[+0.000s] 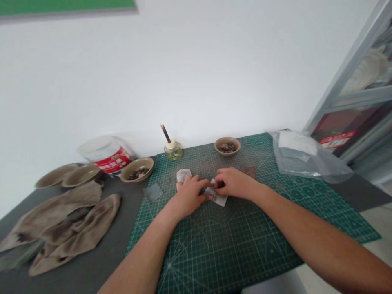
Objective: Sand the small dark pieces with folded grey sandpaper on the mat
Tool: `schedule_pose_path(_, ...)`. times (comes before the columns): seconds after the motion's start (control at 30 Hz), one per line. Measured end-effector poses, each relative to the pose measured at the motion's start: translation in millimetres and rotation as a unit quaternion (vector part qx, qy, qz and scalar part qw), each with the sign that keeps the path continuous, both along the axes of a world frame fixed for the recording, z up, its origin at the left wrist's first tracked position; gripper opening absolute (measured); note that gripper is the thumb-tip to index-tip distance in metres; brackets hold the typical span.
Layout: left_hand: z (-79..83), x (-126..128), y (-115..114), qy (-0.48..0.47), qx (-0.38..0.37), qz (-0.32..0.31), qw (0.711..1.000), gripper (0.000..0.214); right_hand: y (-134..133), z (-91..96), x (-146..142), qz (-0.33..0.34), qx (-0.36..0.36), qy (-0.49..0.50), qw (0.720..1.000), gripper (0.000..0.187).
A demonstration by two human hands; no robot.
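Observation:
A small whitish piece of paper (pixel 221 200) lies on the green cutting mat, between my two hands. My right hand (pixel 234 182) is closed in a pinch at its upper part; anything smaller in those fingertips is hidden. From the left, the thumb and forefinger of my left hand (pixel 191 196) hold the same paper at its edge. Behind my left hand's fingers lies a second whitish piece (pixel 183 174), partly covered. A grey square (pixel 153 192) rests at the mat's left side. Beyond my right hand shows a brown square (pixel 248 172), partly hidden.
Bowls with dark bits stand at the back (pixel 227 146) and left (pixel 137 169). Near the wall are a small jar with dark sticks (pixel 173 150) and a red-labelled tub (pixel 105 155). Crumpled brown cloth (pixel 73 220) lies left, a clear plastic bag (pixel 309 157) right.

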State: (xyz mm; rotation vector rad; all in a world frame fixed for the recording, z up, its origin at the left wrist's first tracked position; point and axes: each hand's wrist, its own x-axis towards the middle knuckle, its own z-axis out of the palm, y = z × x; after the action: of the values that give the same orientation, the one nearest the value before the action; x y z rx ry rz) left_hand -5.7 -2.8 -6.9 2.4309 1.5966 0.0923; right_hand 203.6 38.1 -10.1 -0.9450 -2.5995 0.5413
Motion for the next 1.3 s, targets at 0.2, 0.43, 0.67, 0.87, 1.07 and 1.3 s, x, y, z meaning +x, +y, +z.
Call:
schedule_pose_path(0.2, 1.6, -0.1, -1.4, -0.01, -0.003, -0.005, 1.0, 0.035, -0.4, 1.3, -1.6, 0.017, -0.024, -0.006, 1.0, 0.01)
schedule_pose_path(0.43, 2.7, 1.7, -1.3, -0.004, -0.018, 0.008, 1.0, 0.038, -3.5, 2.5, 0.7, -0.012, -0.024, -0.003, 1.0, 0.009)
schedule_pose_path(0.67, -0.5, -1.6, -2.0, -0.005, 0.0, -0.001, 1.0, 0.036, -2.1, -2.3, -5.1, -0.07, 0.011, 0.007, 0.997, 0.011)
schedule_pose_path(0.87, 0.1, -0.8, -3.2, -0.011, -0.002, 0.003, 1.0, 0.034, -6.1, 1.2, -1.5, 0.004, -0.038, 0.007, 0.999, 0.008)
schedule_pose_path(1.07, -0.8, -0.9, -2.7, -0.015, -0.003, 0.006, 1.0, 0.037, -5.8, 1.2, -2.1, -0.044, -0.014, 0.01, 0.999, 0.009)
schedule_pose_path(1.3, 2.2, 0.0, -4.8, -0.004, -0.018, 0.003, 1.0, 0.036, -4.3, -0.7, 0.2, -0.069, -0.01, 0.003, 0.998, 0.009)
